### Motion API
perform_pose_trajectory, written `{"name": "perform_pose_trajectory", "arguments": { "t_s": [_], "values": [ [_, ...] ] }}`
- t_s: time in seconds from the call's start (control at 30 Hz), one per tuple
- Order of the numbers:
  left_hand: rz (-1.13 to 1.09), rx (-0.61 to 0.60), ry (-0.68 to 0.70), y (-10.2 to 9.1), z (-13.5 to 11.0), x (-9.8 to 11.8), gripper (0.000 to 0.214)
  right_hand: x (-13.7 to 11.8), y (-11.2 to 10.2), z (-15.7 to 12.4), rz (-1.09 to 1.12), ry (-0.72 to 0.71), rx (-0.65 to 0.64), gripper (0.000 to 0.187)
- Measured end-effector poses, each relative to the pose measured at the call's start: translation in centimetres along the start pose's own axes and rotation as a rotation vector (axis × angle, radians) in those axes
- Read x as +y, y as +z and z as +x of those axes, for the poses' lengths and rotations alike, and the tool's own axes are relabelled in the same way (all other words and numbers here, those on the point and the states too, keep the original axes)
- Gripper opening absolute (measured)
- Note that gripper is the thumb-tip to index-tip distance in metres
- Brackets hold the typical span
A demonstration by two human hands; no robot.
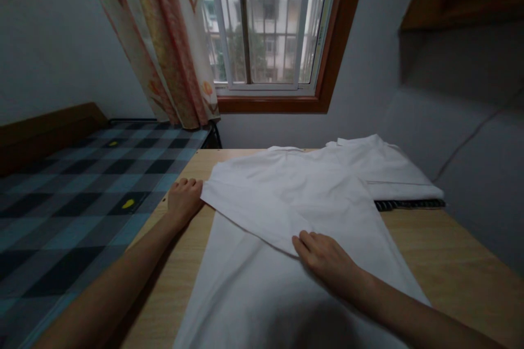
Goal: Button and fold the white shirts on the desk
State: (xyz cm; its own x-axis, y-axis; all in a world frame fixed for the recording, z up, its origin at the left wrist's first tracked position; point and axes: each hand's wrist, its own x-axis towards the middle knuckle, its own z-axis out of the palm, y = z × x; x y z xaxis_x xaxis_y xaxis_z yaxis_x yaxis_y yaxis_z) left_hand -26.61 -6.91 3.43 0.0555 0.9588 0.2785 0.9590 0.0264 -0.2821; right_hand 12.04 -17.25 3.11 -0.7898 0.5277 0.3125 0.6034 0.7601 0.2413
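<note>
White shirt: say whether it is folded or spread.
Partly folded: one side of the white shirt lies turned over its body, left hand gripping the fold's corner, right hand on the flap.

A folded white cloth pile (388, 172) sits on the light wooden table (450, 251), behind the grip to the right. A blue-and-black checked bed cover (82, 196) lies left of the grip.

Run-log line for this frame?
left hand: curled on fold's left corner | right hand: flat on white shirt, at fold edge | white shirt: spread on wooden table | folded clothes: back right
</note>
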Motion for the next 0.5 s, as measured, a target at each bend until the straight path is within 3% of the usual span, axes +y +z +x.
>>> {"name": "perform_pose_trajectory", "arguments": {
  "t_s": [0.1, 0.23, 0.3, 0.33, 0.4, 0.43, 0.5],
  "values": [
    [-0.093, -0.05, 0.009, 0.3, 0.5, -0.3, 0.053, -0.2, 0.5, -0.4, 0.018, -0.015, -0.006, 0.028],
    [-0.181, -0.283, 0.086, -1.2, 3.1, -4.3, 0.071, -0.3, 0.7, -0.8, 0.042, 0.019, -0.037, 0.033],
    [-0.156, -0.237, 0.031, -2.8, 4.4, -5.4, 0.069, -0.3, 0.7, -0.7, 0.057, 0.019, -0.032, 0.031],
    [-0.144, -0.146, -0.003, -3.5, 4.9, -5.1, 0.066, -0.3, 0.7, -0.7, 0.067, 0.008, -0.019, 0.029],
    [-0.172, 0.033, -0.007, -4.3, 5.3, -2.5, 0.062, -0.2, 1.0, -0.5, 0.096, -0.022, 0.04, 0.022],
    [-0.208, 0.024, 0.034, -4.2, 5.2, -0.4, 0.063, -0.2, 1.3, -0.5, 0.115, -0.037, 0.081, 0.02],
    [-0.237, -0.121, 0.088, -2.8, 4.9, 4.0, 0.07, -0.3, 2.1, -0.6, 0.159, -0.053, 0.168, 0.02]
  ]
}}
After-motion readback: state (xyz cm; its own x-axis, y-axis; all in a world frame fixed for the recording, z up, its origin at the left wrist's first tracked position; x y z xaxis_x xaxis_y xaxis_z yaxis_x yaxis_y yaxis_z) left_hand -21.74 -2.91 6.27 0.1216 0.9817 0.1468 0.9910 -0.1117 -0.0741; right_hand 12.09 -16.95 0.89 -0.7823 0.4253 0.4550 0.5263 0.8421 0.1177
